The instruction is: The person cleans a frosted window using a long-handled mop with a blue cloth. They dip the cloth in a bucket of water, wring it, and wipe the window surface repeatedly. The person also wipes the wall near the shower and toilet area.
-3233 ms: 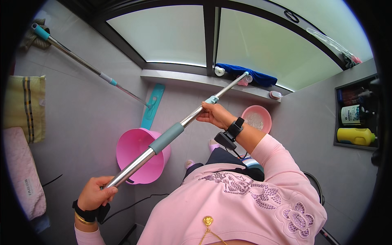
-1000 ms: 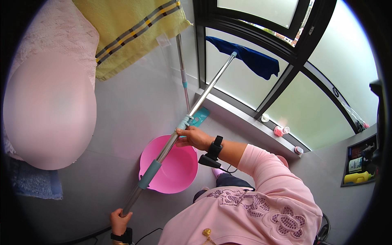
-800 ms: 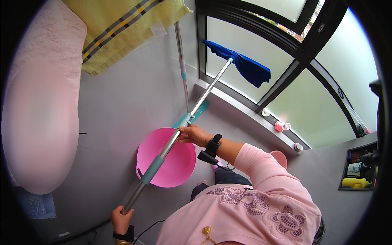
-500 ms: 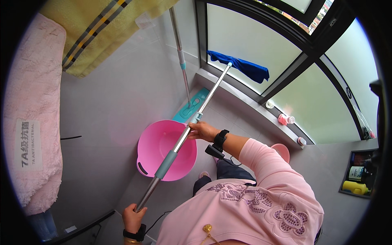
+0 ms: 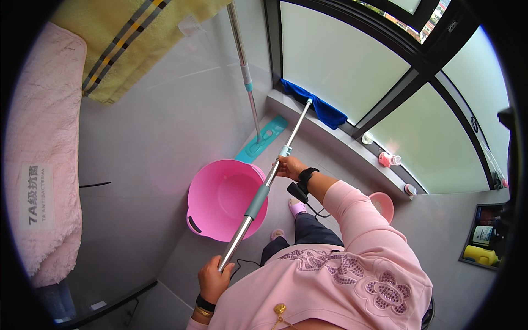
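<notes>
A silver telescopic pole (image 5: 237,235) with a grey-green sleeve slants from lower left to upper right. My left hand (image 5: 214,280) is wrapped round its lower end, close to my body. Higher up, just below the pale blue collar, my right hand (image 5: 289,166) grips the same pole with bent fingers. At the far end hangs a blue cloth (image 5: 329,114) covering the mop head, low against the frosted window pane (image 5: 335,60) and over the inner edge of the ledge. The pole passes above the right rim of a pink tub (image 5: 223,203).
A second mop with a flat turquoise head (image 5: 261,142) leans at the corner. Small bottles (image 5: 389,159) stand along the ledge (image 5: 346,140). A pink basin (image 5: 383,206) sits at right, near a wall niche with bottles (image 5: 480,255). Yellow (image 5: 132,49) and pink towels (image 5: 52,137) hang left.
The blue cloth has slid down the window pane to the ledge. Both hands have shifted right with the pole, my left hand also a little farther forward.
</notes>
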Demonstrator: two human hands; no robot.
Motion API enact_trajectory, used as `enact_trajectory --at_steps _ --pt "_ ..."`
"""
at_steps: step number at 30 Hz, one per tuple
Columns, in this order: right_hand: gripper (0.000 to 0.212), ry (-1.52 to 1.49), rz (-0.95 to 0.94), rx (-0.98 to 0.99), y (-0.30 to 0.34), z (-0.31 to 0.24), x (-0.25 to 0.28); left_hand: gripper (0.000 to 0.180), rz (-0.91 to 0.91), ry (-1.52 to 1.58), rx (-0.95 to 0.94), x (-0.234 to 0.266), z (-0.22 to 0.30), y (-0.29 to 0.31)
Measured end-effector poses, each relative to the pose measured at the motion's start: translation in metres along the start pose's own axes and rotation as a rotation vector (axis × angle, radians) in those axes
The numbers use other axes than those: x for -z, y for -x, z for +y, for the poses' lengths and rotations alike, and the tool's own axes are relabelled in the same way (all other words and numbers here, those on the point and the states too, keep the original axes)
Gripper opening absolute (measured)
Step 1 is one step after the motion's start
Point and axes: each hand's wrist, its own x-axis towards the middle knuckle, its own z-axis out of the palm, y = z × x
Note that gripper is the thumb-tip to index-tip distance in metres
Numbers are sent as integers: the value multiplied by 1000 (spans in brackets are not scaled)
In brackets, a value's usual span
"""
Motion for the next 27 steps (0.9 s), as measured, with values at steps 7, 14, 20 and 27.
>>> enact_trajectory --at_steps 7,14,20,27 --pt "27 149 -133 112 100 17 -53 23 132 126 61 10 -83 79" --pt "36 233 -183 340 204 10 -103 21 173 278 63 5 -140 136" --pt "38 232 -224 460 243 3 -113 21 244 294 2 9 -146 151" --pt "34 178 -290 316 216 8 -92 22 237 130 -10 21 -130 144"
